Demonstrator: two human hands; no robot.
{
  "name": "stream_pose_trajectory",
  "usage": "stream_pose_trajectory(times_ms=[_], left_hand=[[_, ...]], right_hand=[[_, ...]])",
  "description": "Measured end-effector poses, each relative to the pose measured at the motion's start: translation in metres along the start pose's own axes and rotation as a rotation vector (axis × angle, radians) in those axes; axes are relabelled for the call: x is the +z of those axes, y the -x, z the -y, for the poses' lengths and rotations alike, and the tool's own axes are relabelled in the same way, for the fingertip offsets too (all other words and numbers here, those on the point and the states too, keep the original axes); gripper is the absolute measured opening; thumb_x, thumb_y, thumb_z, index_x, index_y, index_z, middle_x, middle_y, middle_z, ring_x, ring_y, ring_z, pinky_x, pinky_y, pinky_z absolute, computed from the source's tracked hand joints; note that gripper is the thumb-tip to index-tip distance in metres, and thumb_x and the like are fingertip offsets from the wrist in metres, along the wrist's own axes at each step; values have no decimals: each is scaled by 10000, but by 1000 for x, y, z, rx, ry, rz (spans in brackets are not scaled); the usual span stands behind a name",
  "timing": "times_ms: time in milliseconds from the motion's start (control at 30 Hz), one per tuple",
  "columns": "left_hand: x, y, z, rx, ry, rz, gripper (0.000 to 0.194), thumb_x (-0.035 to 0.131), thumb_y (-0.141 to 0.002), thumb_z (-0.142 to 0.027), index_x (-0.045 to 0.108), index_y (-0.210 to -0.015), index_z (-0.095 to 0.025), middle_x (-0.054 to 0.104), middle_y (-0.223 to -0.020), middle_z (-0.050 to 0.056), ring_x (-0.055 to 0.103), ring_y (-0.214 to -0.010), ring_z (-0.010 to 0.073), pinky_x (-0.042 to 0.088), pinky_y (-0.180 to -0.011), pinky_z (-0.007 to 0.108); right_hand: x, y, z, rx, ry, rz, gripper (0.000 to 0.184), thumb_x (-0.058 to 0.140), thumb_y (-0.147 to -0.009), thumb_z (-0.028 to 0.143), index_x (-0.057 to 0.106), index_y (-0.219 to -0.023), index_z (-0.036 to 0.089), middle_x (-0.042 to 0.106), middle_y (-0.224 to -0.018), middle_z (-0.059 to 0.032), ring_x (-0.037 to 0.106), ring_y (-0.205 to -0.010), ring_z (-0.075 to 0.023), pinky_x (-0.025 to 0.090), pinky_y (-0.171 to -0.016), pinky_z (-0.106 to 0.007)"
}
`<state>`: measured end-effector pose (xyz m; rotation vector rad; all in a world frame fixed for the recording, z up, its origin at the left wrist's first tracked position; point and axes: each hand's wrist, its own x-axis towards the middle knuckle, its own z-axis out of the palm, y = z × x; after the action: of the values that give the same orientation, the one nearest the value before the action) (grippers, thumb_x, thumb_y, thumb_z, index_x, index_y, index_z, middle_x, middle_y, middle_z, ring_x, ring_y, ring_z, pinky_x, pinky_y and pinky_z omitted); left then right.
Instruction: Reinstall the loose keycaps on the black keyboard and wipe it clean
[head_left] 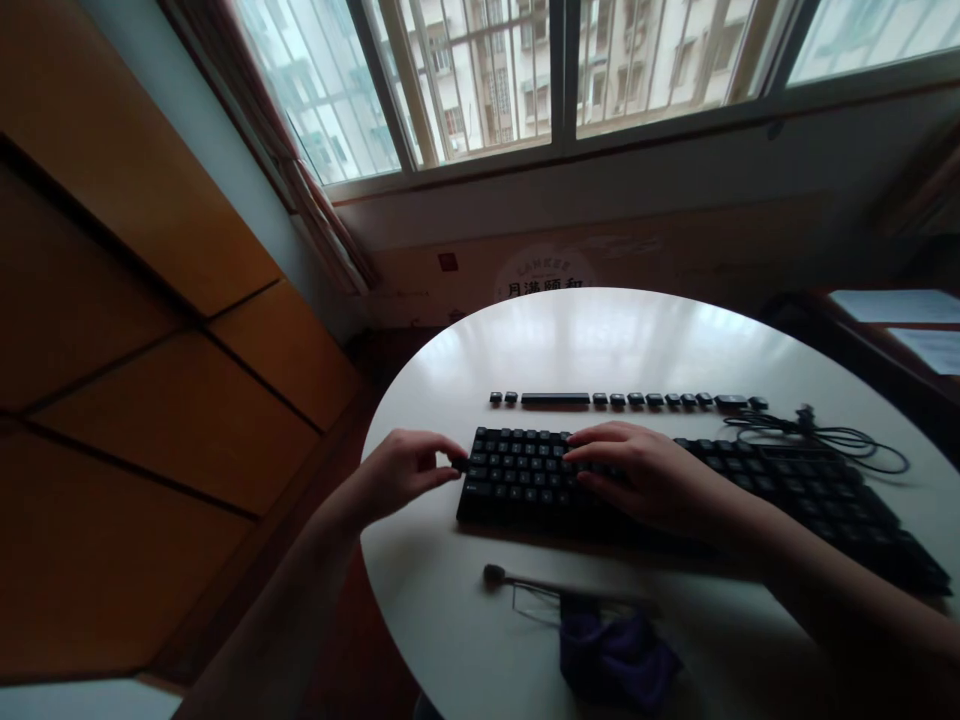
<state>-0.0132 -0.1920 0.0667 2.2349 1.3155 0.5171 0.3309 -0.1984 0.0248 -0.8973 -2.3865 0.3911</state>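
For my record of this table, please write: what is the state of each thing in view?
Keyboard: front row looks bare.
Loose keycaps: lined up.
Left hand: pinching a small dark piece.
Right hand: fingers extended, on or over the keyboard.
Cable: loosely coiled.
Purple cloth: crumpled.
Brush-like tool: lying down.
Curtain: gathered aside.
Window: cannot tell if open.
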Motion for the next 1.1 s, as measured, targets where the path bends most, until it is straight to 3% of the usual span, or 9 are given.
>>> stream_pose_trajectory(times_ms=[133, 333, 733, 1100], left_hand=[[25, 45, 8, -19, 110, -161, 139, 691, -844, -253, 736, -954, -181, 696, -732, 13, 604, -615, 126, 495, -593, 239], [53, 58, 13, -5, 203, -310, 69, 670, -860, -195, 699, -923, -198, 705, -900, 43, 646, -759, 151, 553, -652, 252], [59, 55, 14, 32, 110, -224, 158, 616, -909, -192, 709, -1037, -200, 687, -1052, 86, 639, -759, 143, 580, -667, 273], [65, 60, 11, 173, -95, -319, 222, 627, -924, -143, 717, -1108, -228, 700, -1088, 70, 687, -992, 190, 603, -845, 293]], right_hand=[[-1, 0, 7, -31, -30, 1, 261, 639, -909, 229, 750, -1143, 260, 738, -1183, -71, 702, -1041, -236, 576, -913, -396], [2, 0, 7, -45, -22, 44, 251, 665, -900, 261, 757, -1133, 278, 739, -1182, -65, 706, -1034, -250, 578, -894, -410], [0, 0, 3, -66, -45, 35, 262, 650, -908, 236, 748, -1147, 277, 735, -1192, -64, 705, -1043, -238, 577, -914, -390], [0, 1, 3, -46, -17, 86, 257, 611, -927, 227, 735, -1148, 271, 724, -1220, -58, 694, -1075, -252, 555, -946, -436]])
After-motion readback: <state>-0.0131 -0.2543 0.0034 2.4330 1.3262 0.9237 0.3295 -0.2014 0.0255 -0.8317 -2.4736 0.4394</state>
